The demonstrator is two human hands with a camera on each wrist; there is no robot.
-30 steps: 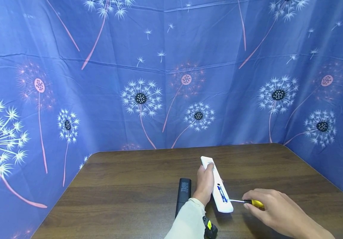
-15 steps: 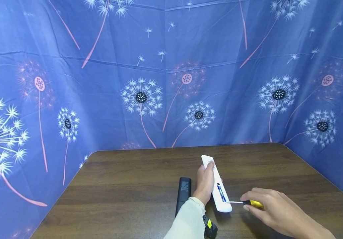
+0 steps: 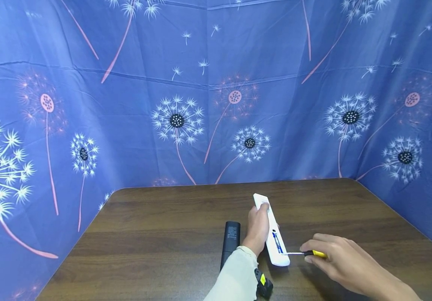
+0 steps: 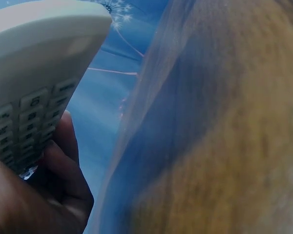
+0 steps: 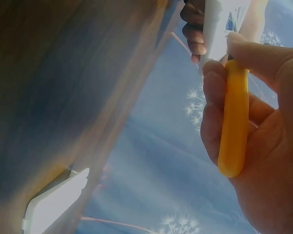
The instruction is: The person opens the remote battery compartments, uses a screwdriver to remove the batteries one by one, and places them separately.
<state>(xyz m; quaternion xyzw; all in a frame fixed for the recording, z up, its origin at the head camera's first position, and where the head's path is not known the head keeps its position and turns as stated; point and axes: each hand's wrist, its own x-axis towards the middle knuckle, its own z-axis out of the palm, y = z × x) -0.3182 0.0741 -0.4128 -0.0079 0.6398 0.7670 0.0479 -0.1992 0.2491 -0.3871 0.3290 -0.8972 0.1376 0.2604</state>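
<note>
My left hand [image 3: 258, 228] grips a white remote control [image 3: 281, 260] around its upper half, thumb on the back. The remote's back faces up and its battery compartment lies open, with blue batteries [image 3: 278, 242] inside. In the left wrist view the number buttons [image 4: 34, 114] on its underside show. My right hand [image 3: 345, 261] holds a screwdriver [image 3: 318, 253] from the right, its thin shaft pointing left, the tip at the lower end of the compartment. The right wrist view shows the screwdriver's yellow handle [image 5: 234, 122] between thumb and fingers.
Left of my left forearm lies a black remote control [image 3: 232, 238] with a printed label, partly hidden by the sleeve. A flat white plastic piece [image 5: 53, 202] lies on the wooden table [image 3: 156, 234] in the right wrist view. Blue patterned cloth [image 3: 133, 104] hangs behind the table.
The white remote control's lower end and the screwdriver have shifted slightly left. The screwdriver's tip stays at the compartment's lower end, and both hands keep their hold.
</note>
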